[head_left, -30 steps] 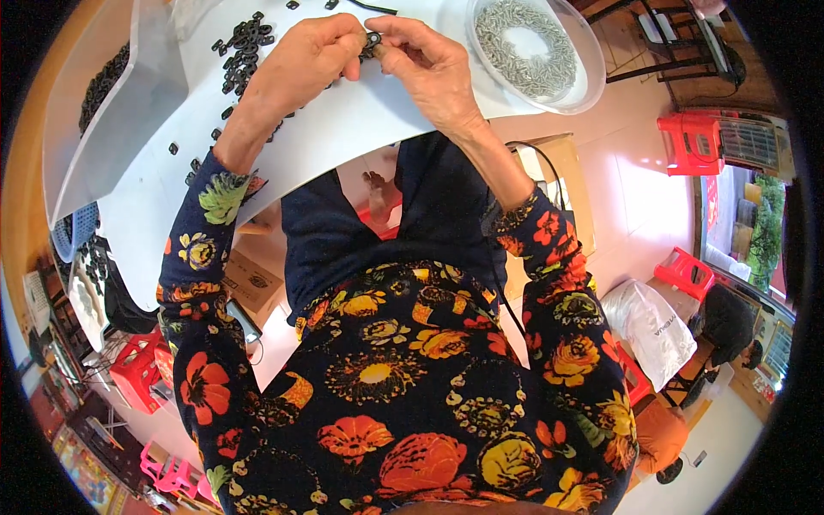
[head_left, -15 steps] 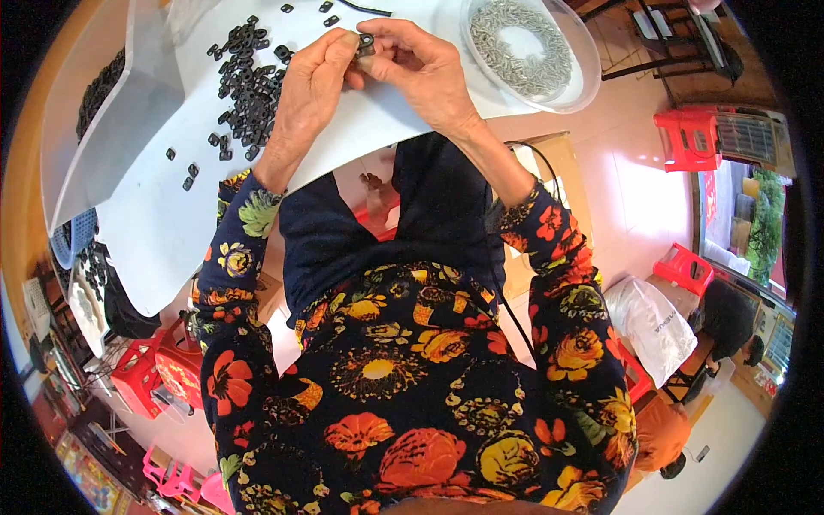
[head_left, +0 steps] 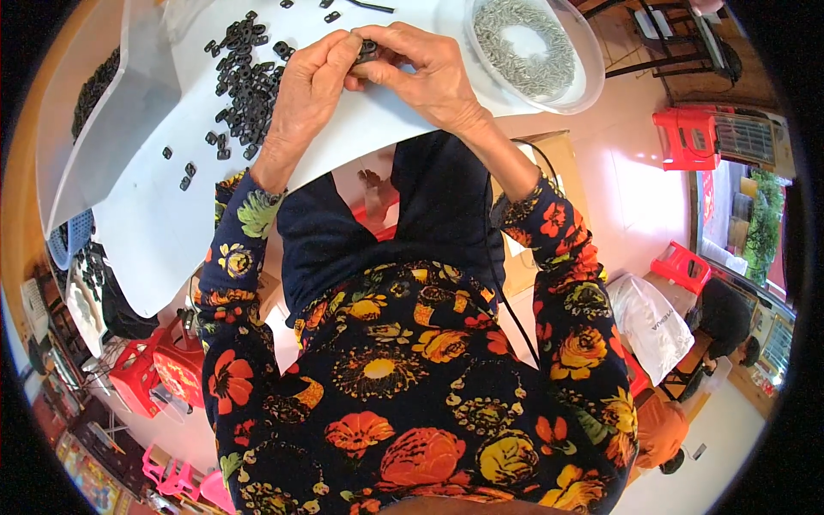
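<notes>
A white counter [head_left: 137, 257] is spread beneath and beyond both hands. Well to the left of the left hand, a clear upright panel [head_left: 142, 112] is seen at the counter's side. To the right of the right hand and just beyond it, a round clear tub [head_left: 589, 99] is set, with small silvery metal pieces [head_left: 549, 75] ringed inside it. A heap of black pieces [head_left: 249, 96] is spread directly left of the left hand, its nearer edge just beside that wrist, while a few loose ones are scattered farther left and ahead.

The left hand [head_left: 309, 86] and the right hand [head_left: 435, 79] are brought together, fingertips almost meeting. Between them one black piece [head_left: 368, 50] is held: its left end is pinched narrowly by the left fingers, and its right side is gripped by the right thumb and curled fingers. Neither hand is farther from it, since contact is made by both; it is raised above the counter, ahead of both wrists. Most of it is covered by fingers, so the direction of its long axis cannot be told with confidence.
</notes>
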Available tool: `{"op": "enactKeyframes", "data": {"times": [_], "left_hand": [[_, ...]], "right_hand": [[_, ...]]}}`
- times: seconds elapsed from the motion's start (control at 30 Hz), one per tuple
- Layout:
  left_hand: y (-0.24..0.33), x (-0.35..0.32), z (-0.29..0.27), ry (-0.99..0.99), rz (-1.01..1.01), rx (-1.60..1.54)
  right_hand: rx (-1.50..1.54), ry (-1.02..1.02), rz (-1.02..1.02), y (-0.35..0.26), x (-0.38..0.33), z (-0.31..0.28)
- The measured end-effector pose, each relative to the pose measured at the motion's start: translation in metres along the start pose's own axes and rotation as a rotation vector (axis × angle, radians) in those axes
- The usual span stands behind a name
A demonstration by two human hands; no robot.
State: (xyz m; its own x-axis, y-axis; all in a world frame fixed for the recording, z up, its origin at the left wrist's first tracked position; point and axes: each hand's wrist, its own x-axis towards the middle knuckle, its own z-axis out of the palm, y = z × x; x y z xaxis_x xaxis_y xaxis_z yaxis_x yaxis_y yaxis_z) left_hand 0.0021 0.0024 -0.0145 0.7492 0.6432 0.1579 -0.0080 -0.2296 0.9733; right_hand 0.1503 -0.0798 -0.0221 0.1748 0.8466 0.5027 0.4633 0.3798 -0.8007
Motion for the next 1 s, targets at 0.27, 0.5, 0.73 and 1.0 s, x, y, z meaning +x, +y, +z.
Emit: {"op": "enactKeyframes", "data": {"times": [0.27,0.5,0.73,1.0], "left_hand": [[0.001,-0.001,0.004,0.012,-0.014,-0.017],[0.003,-0.002,0.002,-0.022,0.004,0.039],[0.004,-0.003,0.004,-0.030,0.012,0.003],[0.006,-0.006,0.006,-0.018,0.056,0.071]], "right_hand": [[-0.034,0.006,-0.004,-0.002,-0.001,0.000],[-0.005,0.039,-0.040,-0.003,-0.003,0.002],[-0.049,-0.026,-0.012,-0.006,-0.005,-0.002],[-0.030,0.000,-0.015,-0.010,-0.006,-0.001]]}}
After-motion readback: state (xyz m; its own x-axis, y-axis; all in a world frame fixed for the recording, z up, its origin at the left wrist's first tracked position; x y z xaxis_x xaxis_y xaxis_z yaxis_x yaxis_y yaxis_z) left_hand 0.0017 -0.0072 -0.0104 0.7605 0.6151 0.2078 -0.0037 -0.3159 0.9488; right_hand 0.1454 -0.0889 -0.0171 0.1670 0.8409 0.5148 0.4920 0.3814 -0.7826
